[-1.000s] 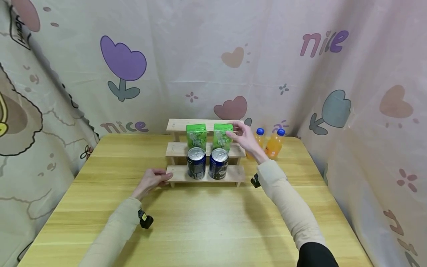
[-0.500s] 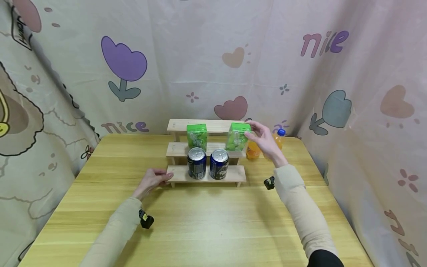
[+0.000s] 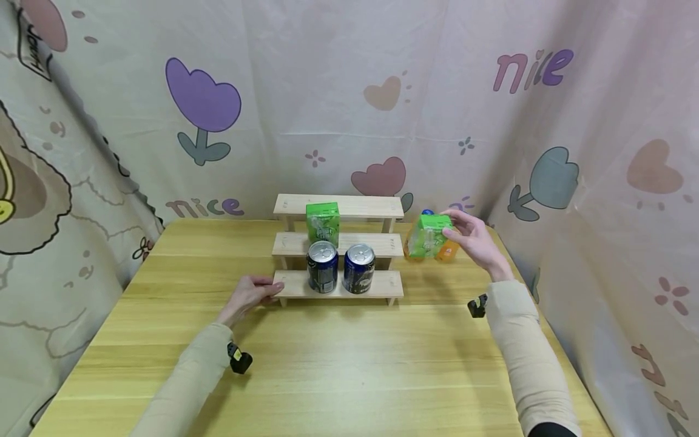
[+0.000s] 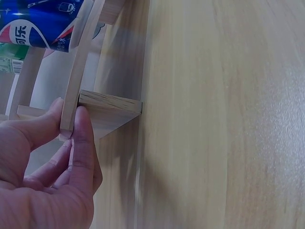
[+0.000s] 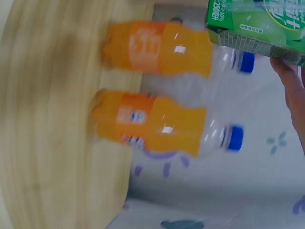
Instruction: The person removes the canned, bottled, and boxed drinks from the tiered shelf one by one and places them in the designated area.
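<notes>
My right hand (image 3: 476,243) grips a green juice carton (image 3: 429,235) off the table, to the right of the wooden tiered shelf (image 3: 355,206). In the head view the carton partly hides two orange juice bottles (image 5: 152,121) with blue caps; both stand whole in the right wrist view. My left hand (image 3: 249,297) pinches the left end of the shelf's lowest tier, thumb above and fingers below, as the left wrist view shows. A second green carton (image 3: 322,223) stands on the middle tier. Two dark blue soda cans (image 3: 358,270) stand on the lowest tier.
The shelf stands toward the back of a wooden table (image 3: 327,376). A patterned curtain (image 3: 306,109) hangs behind the table and along both sides.
My right hand has lifted the right green carton off the middle tier and carried it rightward, in front of the orange bottles. My left hand has stayed on the lowest tier.
</notes>
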Demonstrator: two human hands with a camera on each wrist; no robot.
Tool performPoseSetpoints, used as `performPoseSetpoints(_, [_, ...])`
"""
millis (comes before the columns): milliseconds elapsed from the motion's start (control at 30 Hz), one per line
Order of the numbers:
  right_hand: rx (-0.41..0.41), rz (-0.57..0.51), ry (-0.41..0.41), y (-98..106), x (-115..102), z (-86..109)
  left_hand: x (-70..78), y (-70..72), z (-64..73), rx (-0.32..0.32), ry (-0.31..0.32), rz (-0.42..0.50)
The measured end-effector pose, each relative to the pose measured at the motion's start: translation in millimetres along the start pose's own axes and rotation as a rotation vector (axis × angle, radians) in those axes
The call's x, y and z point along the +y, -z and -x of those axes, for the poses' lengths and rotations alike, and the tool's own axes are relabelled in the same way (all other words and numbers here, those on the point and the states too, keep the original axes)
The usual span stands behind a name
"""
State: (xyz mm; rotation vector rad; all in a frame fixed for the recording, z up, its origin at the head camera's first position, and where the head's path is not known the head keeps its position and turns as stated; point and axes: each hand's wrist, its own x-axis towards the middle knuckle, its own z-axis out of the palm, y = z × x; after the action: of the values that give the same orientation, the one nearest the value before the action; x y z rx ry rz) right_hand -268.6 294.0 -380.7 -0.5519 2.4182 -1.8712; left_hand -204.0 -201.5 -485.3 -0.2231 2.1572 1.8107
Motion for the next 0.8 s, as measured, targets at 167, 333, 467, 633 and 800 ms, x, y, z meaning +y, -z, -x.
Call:
performPoseSetpoints(167, [0.017, 0.033, -0.062, 14.1, 7.9, 9.6, -0.2, 0.6, -0.6, 0.002, -0.003, -0.009])
performPoseSetpoints(333, [0.021, 0.067, -0.108, 24.9, 18.0, 17.3, -0.5, 0.3, -0.6, 0.001, -0.010, -0.004])
performPoseSetpoints(467, [0.031, 0.073, -0.127, 31.8, 29.8, 24.6, 0.0, -0.5, 0.1, -0.004, -0.008, 0.003])
performPoseSetpoints(633, [0.050, 0.071, -0.138, 37.3, 46.3, 31.6, 1.2, -1.1, -0.1, 0.004, 0.002, -0.018])
performPoseSetpoints(800, [0.065, 0.084, -0.166, 41.1, 56.7, 34.2, 0.8, -0.4, -0.8, 0.007, 0.004, -0.002])
